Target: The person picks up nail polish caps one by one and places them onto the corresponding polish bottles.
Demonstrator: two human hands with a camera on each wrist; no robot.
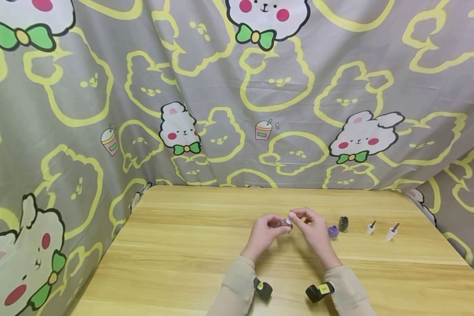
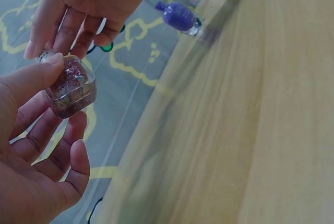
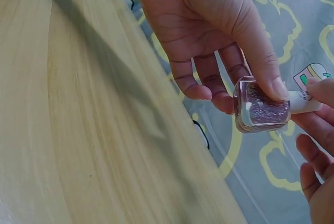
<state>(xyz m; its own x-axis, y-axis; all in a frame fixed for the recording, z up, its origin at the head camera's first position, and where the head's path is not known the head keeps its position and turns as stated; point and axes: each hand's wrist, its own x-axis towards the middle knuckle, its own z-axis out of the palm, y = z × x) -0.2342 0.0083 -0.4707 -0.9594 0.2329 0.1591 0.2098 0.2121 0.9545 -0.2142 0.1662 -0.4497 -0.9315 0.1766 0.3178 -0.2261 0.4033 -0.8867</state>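
A nail polish bottle (image 3: 261, 108) of clear glass, filled with reddish-purple glitter, is held above the table between both hands. My left hand (image 1: 263, 232) pinches the glass body, its thumb lying near the bottle's shoulder in the left wrist view. At the other end, my right hand (image 1: 314, 230) grips the white cap (image 3: 302, 102) with thumb and fingers. The cap sits at the bottle's neck. Just right of my right hand stand a purple nail polish bottle (image 1: 332, 231) and a dark one (image 1: 342, 224); the purple one shows a bare neck.
Two white caps, a smaller one (image 1: 370, 228) and a larger one (image 1: 392, 232), stand farther right with their brushes pointing up. The wooden table (image 1: 174, 245) ends against a patterned grey curtain (image 1: 221, 87) at the back.
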